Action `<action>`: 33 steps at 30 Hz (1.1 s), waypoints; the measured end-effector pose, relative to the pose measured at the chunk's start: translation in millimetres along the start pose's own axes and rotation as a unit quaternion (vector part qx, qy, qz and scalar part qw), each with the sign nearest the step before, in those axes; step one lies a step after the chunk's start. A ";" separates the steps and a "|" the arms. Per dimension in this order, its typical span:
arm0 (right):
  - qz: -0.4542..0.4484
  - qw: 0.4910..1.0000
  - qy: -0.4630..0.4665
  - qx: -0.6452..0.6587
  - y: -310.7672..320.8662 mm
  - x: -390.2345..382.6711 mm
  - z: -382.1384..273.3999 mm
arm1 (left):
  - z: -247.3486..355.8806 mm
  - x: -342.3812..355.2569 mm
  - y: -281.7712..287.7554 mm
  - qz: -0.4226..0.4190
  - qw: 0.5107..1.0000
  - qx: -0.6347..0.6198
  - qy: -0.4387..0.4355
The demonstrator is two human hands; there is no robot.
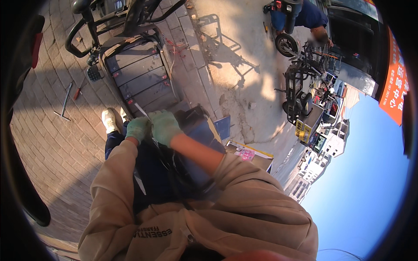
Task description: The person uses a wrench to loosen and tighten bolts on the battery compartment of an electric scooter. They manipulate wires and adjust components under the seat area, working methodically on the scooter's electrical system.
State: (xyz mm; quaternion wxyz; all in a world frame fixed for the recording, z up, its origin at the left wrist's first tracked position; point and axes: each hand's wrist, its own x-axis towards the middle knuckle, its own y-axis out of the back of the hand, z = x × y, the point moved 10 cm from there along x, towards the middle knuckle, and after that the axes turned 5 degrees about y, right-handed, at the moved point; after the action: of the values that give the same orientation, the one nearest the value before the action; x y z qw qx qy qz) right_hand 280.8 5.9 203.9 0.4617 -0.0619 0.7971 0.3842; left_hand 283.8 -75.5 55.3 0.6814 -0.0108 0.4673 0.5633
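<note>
A thin pale rod (141, 109) sits at the centre-left of the frame, its free end pointing up and left toward the tray of dark battery blocks (137, 78). My gloved right hand (165, 128) is closed, its fingers curled about the rod's lower end. My gloved left hand (138, 129) is bent in just beside it; I cannot tell whether it grips the rod too. Below my hands lies a dark, blurred panel (198, 145).

I take this step to be working or readying the rod by hand; the next move seems to call for a steady grip, with its tip kept off the battery terminals.

Red wires (176, 48) lie just right of the tray. At left, a T-handled tool (65, 102) and a red-handled screwdriver (77, 93) rest on the bricks. At upper right, a co-worker (311, 15) bends near parked bikes (300, 87).
</note>
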 end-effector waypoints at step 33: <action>0.056 0.998 0.015 -0.025 -5.2 1.4 -24.3 | 11.0 -14.2 33.7 -0.041 0.998 -0.023 -0.048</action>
State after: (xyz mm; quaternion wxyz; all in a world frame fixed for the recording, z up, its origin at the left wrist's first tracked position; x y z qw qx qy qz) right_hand 265.7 -13.6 206.7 0.4257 -0.0350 0.7964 0.4282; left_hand 265.5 -68.0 87.9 0.7249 -0.0183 0.4202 0.5456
